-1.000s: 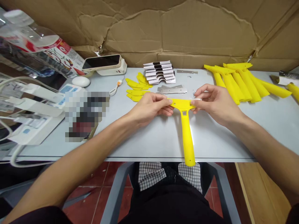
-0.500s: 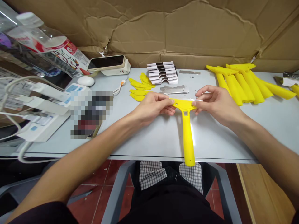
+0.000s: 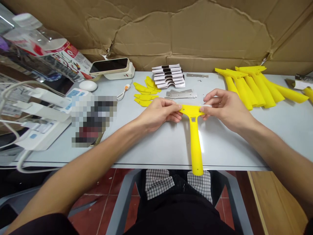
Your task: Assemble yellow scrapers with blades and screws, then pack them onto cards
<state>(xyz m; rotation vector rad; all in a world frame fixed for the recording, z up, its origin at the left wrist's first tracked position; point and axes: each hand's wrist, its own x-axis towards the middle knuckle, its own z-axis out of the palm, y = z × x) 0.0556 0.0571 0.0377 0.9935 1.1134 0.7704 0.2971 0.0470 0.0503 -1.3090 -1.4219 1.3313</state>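
A yellow scraper handle [image 3: 196, 143] points toward me, its wide head held between both hands above the table. My left hand [image 3: 164, 112] pinches the head's left end, and my right hand [image 3: 223, 107] pinches the right end. A thin metallic edge shows along the far side of the head near my right fingers. Just beyond lie flat metal blades [image 3: 183, 94], with curved yellow pieces [image 3: 144, 88] to their left. Behind the blades is a stack of white folded packets [image 3: 169, 76] with dark middles. Several yellow handles [image 3: 259, 86] rest together at the right.
On the left are a power strip [image 3: 46, 132] with cables, plastic bottles [image 3: 66, 55], a white mouse [image 3: 88, 86] and a phone [image 3: 110, 66] on a white box. A cardboard wall [image 3: 207, 36] borders the table's back. A single blade [image 3: 197, 75] lies near it.
The view has shifted slightly, moving the table items a little left in the picture. Both hands keep their hold on the yellow handle, whose head looks slightly tilted compared with before.
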